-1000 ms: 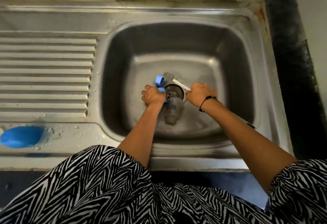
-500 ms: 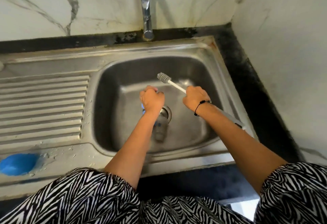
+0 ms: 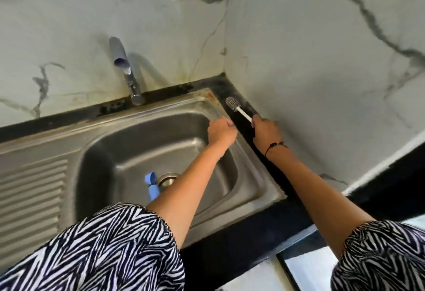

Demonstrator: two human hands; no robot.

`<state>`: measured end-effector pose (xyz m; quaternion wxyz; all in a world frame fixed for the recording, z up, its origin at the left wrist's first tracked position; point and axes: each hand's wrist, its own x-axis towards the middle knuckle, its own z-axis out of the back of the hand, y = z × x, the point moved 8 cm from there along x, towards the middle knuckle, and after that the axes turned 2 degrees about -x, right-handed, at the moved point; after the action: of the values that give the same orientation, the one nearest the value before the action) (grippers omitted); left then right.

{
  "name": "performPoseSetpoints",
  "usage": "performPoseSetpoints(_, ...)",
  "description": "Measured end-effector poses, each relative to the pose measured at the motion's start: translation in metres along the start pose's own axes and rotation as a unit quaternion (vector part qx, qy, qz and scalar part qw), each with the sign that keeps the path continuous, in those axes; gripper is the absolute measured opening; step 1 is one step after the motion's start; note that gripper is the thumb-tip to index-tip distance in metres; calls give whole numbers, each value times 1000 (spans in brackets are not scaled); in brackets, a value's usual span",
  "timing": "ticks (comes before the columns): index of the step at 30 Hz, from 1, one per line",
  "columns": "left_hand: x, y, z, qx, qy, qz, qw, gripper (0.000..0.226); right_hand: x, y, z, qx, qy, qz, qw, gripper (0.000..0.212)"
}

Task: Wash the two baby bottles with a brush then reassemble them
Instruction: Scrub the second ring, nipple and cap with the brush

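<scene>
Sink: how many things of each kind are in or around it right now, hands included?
blue bottle parts: 2
brush: 1
tap: 1
hands, left hand and right hand: 2
Total: 6

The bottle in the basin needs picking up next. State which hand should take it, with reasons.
Probably the left hand. It appears to hold nothing and hangs over the steel sink, its forearm passing just beside the blue baby bottle by the drain. The right hand grips the white bottle brush out over the dark counter.
</scene>
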<state>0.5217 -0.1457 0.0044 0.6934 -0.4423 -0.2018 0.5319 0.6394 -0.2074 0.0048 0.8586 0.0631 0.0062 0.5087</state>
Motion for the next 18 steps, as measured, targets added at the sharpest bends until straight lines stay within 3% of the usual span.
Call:
performPoseSetpoints(6,1,-20,-39,72,52,-18,996,21,-5,-32,-15,-70,1,-1,998,35)
performPoseSetpoints(12,18,-35,-54,128,51,-58,989,25,2,-28,-14,-100,-19,13,995,24)
performPoseSetpoints(14,25,-34,-58,134,49,-56,988,31,9,-33,-30,-88,6,12,996,30)
performPoseSetpoints(18,33,-31,-61,121,52,-40,991,33,4,-29,-30,-150,17,7,988,2)
